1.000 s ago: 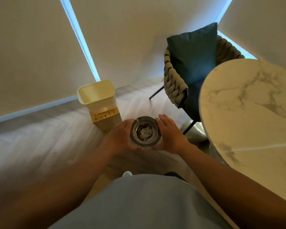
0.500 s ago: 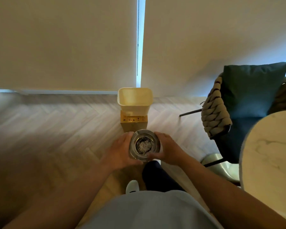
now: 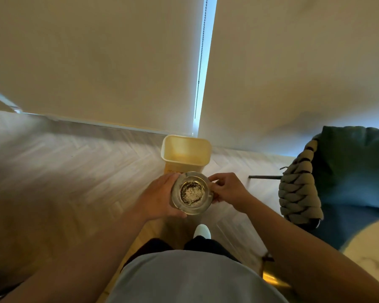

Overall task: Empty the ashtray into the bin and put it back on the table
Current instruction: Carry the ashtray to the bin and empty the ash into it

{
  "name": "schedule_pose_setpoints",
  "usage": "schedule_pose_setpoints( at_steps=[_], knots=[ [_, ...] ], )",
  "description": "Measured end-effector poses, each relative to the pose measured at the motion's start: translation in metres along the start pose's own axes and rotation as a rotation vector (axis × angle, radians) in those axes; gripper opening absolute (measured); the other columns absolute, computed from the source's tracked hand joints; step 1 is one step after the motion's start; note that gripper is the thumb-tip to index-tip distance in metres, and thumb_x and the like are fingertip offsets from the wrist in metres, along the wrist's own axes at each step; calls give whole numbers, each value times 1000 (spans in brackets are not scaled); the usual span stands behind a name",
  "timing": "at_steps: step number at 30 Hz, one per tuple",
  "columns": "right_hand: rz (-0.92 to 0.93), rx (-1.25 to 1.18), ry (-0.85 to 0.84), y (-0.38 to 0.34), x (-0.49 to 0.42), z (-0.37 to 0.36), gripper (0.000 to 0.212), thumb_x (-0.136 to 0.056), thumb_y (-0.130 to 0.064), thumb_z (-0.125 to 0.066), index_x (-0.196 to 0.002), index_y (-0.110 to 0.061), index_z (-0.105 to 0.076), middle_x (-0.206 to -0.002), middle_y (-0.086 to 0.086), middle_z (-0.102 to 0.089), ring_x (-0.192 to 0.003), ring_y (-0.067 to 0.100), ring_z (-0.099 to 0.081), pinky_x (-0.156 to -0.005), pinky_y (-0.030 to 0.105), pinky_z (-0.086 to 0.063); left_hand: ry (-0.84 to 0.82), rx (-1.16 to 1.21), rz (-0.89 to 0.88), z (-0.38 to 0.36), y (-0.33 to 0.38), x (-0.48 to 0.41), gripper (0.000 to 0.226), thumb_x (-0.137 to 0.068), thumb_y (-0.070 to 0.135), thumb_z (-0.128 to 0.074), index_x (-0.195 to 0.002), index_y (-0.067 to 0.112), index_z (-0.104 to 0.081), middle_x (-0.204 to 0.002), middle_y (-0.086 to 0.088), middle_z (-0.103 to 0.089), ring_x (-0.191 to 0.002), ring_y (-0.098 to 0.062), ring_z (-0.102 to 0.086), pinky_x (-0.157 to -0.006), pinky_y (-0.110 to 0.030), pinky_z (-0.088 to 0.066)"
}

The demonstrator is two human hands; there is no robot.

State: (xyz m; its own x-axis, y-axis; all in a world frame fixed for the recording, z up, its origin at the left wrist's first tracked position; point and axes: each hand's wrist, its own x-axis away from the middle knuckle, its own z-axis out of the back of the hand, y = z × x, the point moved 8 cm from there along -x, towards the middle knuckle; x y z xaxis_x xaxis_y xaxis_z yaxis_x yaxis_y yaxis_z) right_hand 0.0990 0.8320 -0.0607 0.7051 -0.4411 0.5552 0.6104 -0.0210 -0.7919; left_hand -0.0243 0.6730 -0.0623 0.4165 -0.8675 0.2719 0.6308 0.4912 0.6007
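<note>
A round metal ashtray [image 3: 192, 192] with grey ash and dark specks in its bowl is held level between both hands, in front of my waist. My left hand [image 3: 159, 200] cups its left side and underside. My right hand [image 3: 227, 189] pinches its right rim with fingers and thumb. Just beyond the ashtray stands an open pale yellow bin [image 3: 186, 152] on the floor by the wall; its lower front is hidden behind the ashtray. Only a marble corner of the table [image 3: 372, 251] shows at the right edge.
A woven-rope chair [image 3: 298, 193] with a teal cushion [image 3: 354, 167] stands to the right, between bin and table. Roller blinds with a bead chain [image 3: 200, 60] cover the wall behind the bin. Herringbone wood floor [image 3: 74, 171] spreads left. My white shoe [image 3: 202, 230] points at the bin.
I have turned left and stepped closer to the bin, which is now straight ahead and larger. The table and chair slid to the right edge. Both hands kept hold of the ashtray.
</note>
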Motion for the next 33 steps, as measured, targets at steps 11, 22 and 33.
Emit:
schedule_pose_setpoints(
  at_steps=[11, 22, 33],
  knots=[
    [-119, -97, 14, -14, -57, 3, 7, -91, -10, -66, -97, -7, -69, -82, 20, -72, -62, 27, -71, -57, 33, -60, -126, -2, -59, 30, -26, -65, 121, -41, 75, -80, -143, 36, -26, -145, 15, -40, -131, -11, -41, -108, -43, -41],
    [-183, -323, 171, -4, -139, 2, 10, -92, -4, -62, -101, -2, -66, -93, 23, -70, -74, 29, -72, -63, 34, -62, -234, -1, -94, 49, -101, -173, 133, -45, 54, -92, -151, 30, -14, -158, 2, -26, -143, -20, -30, -116, -46, -33],
    [-180, -319, 166, 85, -263, -1, 7, -92, 0, -60, -97, 0, -64, -81, 15, -70, -64, 23, -72, -59, 35, -62, -147, -267, -32, -48, -194, -270, 146, -48, 69, -83, -154, 24, 7, -165, -3, 9, -151, -20, 11, -124, -43, -4]
  ],
)
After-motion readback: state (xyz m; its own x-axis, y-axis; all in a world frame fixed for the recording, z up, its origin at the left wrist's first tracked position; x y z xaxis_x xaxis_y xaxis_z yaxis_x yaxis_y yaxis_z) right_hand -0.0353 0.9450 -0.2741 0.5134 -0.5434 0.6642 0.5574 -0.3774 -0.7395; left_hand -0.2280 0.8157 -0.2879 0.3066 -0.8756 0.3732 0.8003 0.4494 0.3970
